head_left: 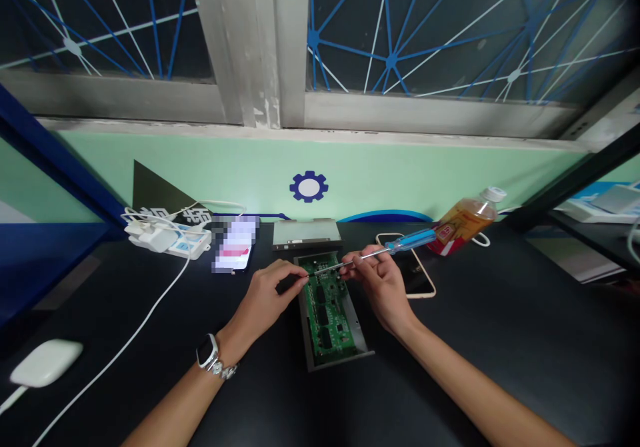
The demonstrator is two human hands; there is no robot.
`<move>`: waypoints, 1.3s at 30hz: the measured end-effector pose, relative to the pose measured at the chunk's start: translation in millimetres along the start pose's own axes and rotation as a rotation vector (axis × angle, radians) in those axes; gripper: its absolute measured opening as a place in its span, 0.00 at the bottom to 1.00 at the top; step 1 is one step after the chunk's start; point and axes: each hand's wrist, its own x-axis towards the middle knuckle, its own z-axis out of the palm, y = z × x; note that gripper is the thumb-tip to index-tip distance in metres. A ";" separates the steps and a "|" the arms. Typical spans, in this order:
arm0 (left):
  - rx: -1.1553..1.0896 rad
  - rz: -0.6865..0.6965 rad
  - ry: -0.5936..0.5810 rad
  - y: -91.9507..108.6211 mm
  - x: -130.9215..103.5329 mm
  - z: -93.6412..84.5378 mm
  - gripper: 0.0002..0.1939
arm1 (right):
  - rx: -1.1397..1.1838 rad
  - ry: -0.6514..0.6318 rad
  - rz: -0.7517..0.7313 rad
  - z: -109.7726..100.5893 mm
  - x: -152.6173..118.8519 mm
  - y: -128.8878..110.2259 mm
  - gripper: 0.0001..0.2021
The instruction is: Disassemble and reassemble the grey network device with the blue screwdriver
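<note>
A screwdriver [413, 240] with a clear blue handle lies across my right hand [381, 284], whose fingers are closed around its metal shaft. The shaft slants down to the left over a green circuit board [327, 310] in an open metal housing [306, 347]. At the tip, my left hand [273, 294] is pinched, thumb against index finger. Whatever sits between those fingertips is too small to make out. Behind the housing rests a flat grey metal cover [307, 232].
To the left lie a lit phone [235, 247], a power strip [187, 239] with white cables, and a white charger [46, 362]. At right, a second phone [419, 277] is beside a tilted drink bottle [463, 224]. Green wall [240, 167] closes off the back.
</note>
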 end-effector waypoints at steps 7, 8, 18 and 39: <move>-0.024 -0.002 0.056 0.4 -1.0 5.9 0.06 | 0.044 0.019 0.027 6.0 -3.9 -0.9 0.16; -0.032 -0.006 0.061 0.3 -0.9 6.3 0.05 | 0.049 0.015 0.032 6.4 -4.0 -1.1 0.16; -0.045 -0.023 0.046 1.7 1.7 -3.0 0.06 | 0.103 -0.003 0.041 3.9 -3.2 -2.6 0.14; 0.078 0.138 0.017 8.7 -0.3 -7.0 0.05 | 0.257 0.044 0.152 10.2 -6.8 -3.0 0.14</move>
